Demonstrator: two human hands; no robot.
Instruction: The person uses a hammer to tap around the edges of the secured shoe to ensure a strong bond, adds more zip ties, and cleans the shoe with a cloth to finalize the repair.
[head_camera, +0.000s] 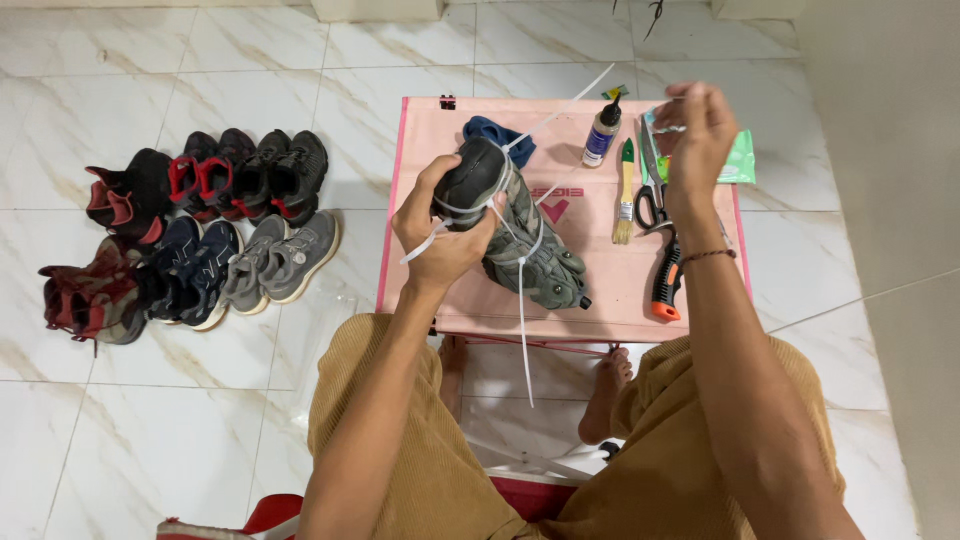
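Shoe (520, 225): lying on the pink table (420, 130), toe end lifted, sole toward the left palm; wrapped in white zip ties (521, 300), one tail hanging past the near edge.
Left hand (440, 225): gripping the toe end, fingers curled around it, pinching a tie tail underneath.
Right hand (697, 125): raised over the far right corner, fingers pinched together on something thin, likely a tie end; cannot tell exactly what.
Left arm: reaching forward from the lap, elbow bent, wrist turning inward.
Right arm: stretching long, forearm nearly straight, wrist cocked up.
Doing it well: keeping the sole pressed flat to the upper; pulling straight along the tie, not sideways; bracing against the table.
Nearby: glue bottle (602, 132), brush (625, 195), scissors (652, 190), orange-handled pliers (667, 285).
Floor, left: shoe pile (190, 235), well apart.
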